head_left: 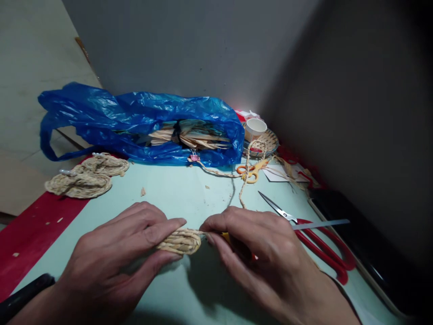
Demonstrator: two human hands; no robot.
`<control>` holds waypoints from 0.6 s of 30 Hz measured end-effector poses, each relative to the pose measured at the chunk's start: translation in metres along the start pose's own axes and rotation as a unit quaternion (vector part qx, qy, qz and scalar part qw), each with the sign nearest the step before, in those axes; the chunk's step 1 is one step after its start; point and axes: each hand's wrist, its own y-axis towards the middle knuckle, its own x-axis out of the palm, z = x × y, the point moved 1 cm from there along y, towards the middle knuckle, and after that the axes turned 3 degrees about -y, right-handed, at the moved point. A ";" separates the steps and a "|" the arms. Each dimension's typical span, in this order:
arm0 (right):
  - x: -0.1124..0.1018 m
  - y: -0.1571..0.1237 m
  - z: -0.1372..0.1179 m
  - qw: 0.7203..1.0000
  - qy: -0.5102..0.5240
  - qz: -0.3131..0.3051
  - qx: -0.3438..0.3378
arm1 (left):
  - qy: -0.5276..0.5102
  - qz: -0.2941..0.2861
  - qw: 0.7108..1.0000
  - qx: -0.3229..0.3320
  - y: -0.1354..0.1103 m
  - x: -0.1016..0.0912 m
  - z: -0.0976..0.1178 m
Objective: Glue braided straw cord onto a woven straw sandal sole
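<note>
coil (185,242), pinched at nine o'clock by left hand (126,250), likely for steadiness; right hand (262,253) nips its cord (202,232) at three o'clock, seemingly for tension

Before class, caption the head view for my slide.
Left hand holds a cord coil; right hand pinches its strand near red-handled scissors.
</note>
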 end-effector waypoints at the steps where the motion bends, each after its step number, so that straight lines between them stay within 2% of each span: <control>1: 0.000 0.000 0.000 1.000 -0.004 -0.002 -0.001 | -0.007 0.000 1.000 -0.004 -0.002 -0.001 -0.002; 8: 0.004 -0.001 0.000 1.000 -0.006 -0.003 -0.004 | -0.071 -0.018 0.997 -0.035 -0.021 -0.006 -0.010; 13: 0.008 -0.002 -0.001 1.000 -0.012 0.010 0.010 | -0.072 -0.033 0.996 -0.039 -0.022 -0.001 -0.009; 18: 0.009 -0.002 -0.001 1.000 0.001 0.004 0.016 | -0.057 -0.017 0.998 -0.026 -0.021 -0.002 -0.011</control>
